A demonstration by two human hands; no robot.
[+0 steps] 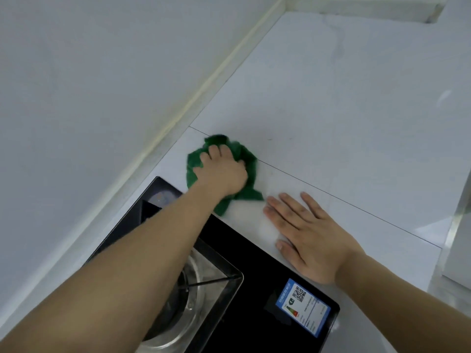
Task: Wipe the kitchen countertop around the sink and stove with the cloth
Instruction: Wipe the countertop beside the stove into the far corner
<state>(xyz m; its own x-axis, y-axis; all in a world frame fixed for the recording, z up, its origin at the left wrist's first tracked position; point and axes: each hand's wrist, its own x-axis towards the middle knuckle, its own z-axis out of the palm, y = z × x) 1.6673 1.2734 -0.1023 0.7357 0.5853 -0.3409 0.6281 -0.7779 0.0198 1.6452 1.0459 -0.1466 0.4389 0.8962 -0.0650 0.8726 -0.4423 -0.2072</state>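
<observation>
Green cloth [244, 159] lies on the white countertop [344, 110], just beyond the stove [254, 250] corner; your left hand [221, 171] clenches it, your right hand [308, 233] rests flat beside.

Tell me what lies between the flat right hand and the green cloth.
Only bare white countertop: the head view shows a short gap between the right hand and the cloth under the left hand.

Home kitchen, black glass gas stove [254, 263] set in pale countertop [331, 110], plain wall [89, 72] behind
</observation>
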